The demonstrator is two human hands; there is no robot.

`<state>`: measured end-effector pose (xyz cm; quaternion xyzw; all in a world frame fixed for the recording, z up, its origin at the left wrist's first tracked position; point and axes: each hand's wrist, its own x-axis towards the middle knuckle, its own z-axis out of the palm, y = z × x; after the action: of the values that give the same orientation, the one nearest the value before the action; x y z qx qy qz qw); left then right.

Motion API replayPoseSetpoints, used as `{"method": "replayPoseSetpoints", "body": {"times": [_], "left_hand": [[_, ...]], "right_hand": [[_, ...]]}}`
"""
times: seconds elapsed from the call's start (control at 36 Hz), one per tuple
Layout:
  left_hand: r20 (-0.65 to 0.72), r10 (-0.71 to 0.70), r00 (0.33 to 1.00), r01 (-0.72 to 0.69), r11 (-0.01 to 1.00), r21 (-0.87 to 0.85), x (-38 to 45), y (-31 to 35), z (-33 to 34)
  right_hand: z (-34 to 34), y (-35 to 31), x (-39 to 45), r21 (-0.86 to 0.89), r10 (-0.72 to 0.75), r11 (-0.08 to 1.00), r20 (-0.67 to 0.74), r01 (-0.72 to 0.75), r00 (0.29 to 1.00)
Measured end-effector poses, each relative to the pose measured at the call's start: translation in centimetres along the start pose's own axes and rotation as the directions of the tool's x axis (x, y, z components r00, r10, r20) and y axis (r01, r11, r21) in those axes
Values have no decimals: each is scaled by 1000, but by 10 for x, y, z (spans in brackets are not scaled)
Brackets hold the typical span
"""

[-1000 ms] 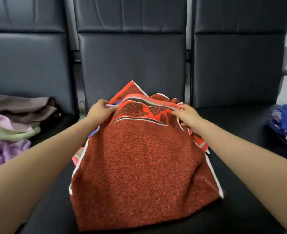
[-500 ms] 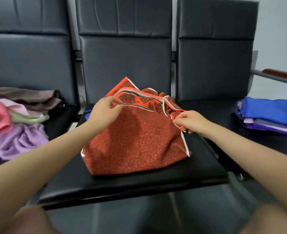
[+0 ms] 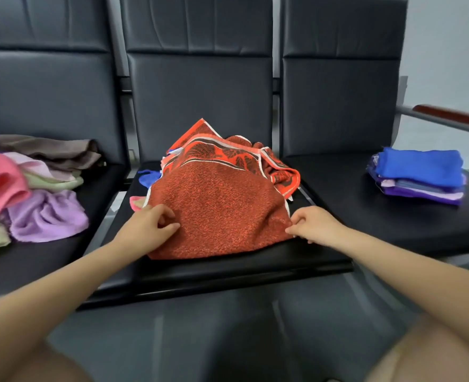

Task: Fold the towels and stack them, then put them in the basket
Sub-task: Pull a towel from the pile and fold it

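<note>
Centrally, a red towel (image 3: 216,205) heaped on the middle seat (image 3: 227,274) of a row of three dark chairs, its plain terry side up and nearest, a patterned orange-and-brown border with white piping bunched at 12 o'clock. Left hand (image 3: 148,230) at the towel's 8 o'clock edge, fingers curled, thumb and fingertips pinching the cloth. Right hand (image 3: 313,224) at the 4 o'clock corner, fingers likewise curled, pinching the white-edged hem. Both forearms reaching in from 6 o'clock, bare knees blurred at the bottom corners.

Peeking from under the towel at 9 o'clock: a scrap of blue cloth (image 3: 148,179) and, just below it, a pink corner (image 3: 136,202), both lying on the same seat.

At 9 o'clock on the left seat (image 3: 48,260), a loose pile (image 3: 32,186) of unfolded towels: brown at the back, pale pink and pale green beneath it, bright pink at the far left edge, lilac crumpled at the front.

At 3 o'clock on the right seat (image 3: 393,216), well apart from the red towel, a neat folded stack (image 3: 417,173): bright blue on top, then grey-blue, pale pink and purple layers.

Beyond that at 2 o'clock, a wooden armrest (image 3: 448,117) on a grey metal bar.

No basket or other container visible; no readable writing or label on any cloth.
</note>
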<state>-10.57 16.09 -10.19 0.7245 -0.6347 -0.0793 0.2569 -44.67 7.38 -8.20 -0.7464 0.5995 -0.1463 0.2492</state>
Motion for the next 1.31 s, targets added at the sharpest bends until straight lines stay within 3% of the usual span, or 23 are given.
{"method": "replayPoseSetpoints", "body": {"times": [0.06, 0.14, 0.25, 0.28, 0.33, 0.39, 0.44, 0.5, 0.56, 0.61, 0.72, 0.83, 1.0, 1.14, 1.22, 1.31], "left_hand": [[-20, 38, 999, -37, 999, 31, -5, -1, 4], [-48, 80, 996, -76, 994, 74, -14, -1, 9], [-67, 98, 993, -91, 991, 96, -21, -1, 11], [-70, 101, 992, -94, 991, 98, -22, -1, 12], [-81, 101, 992, -93, 991, 100, -23, 0, 11], [-84, 102, 991, -93, 990, 104, -23, 1, 11], [-74, 93, 993, -84, 990, 109, -23, 1, 11], [-68, 90, 994, -81, 990, 116, -23, 1, 11], [-80, 77, 994, -68, 991, 112, -22, 0, 10], [-118, 38, 992, -26, 995, 101, -22, -3, 8], [-244, -126, 962, 120, 992, -38, -20, -7, 6], [-98, -376, 922, 334, 896, -292, -20, -10, -7], [116, -445, 888, 424, 696, -579, -17, -16, -15], [174, -427, 887, 447, 701, -556, -14, -12, -17], [235, -409, 882, 467, 682, -563, -16, -5, -15], [267, -438, 859, 482, 513, -710, -13, -5, -16]], "right_hand": [[0, -1, 2, 49, -8, 999, -53, 11, 999], [-8, -7, -2, 360, 2, 932, -116, 41, 993], [-23, -13, -7, 776, -48, 629, -27, 51, 998], [-27, -12, -9, 833, -74, 552, 7, 35, 997], [-32, -7, -9, 868, -102, 496, 53, 4, 993], [-35, -1, -9, 849, -102, 528, 75, -10, 992], [-34, 7, -8, 731, -81, 682, 55, 15, 995], [-31, 15, -7, 394, -66, 917, 14, 55, 998], [-27, 22, -6, 119, -41, 992, 16, 39, 999], [-25, 26, -5, 13, -9, 1000, 1, 9, 1000], [-29, 14, -4, -35, -74, 997, -185, 69, 980], [-21, -17, -6, 46, -242, 965, -213, 257, 947], [20, -62, -13, -21, -527, 850, 4, 527, 850], [56, -83, -22, -171, -614, 723, 286, 669, 736], [68, -87, -20, -194, -620, 711, 282, 676, 733], [69, -89, -12, -143, -611, 737, 275, 661, 742]]}}
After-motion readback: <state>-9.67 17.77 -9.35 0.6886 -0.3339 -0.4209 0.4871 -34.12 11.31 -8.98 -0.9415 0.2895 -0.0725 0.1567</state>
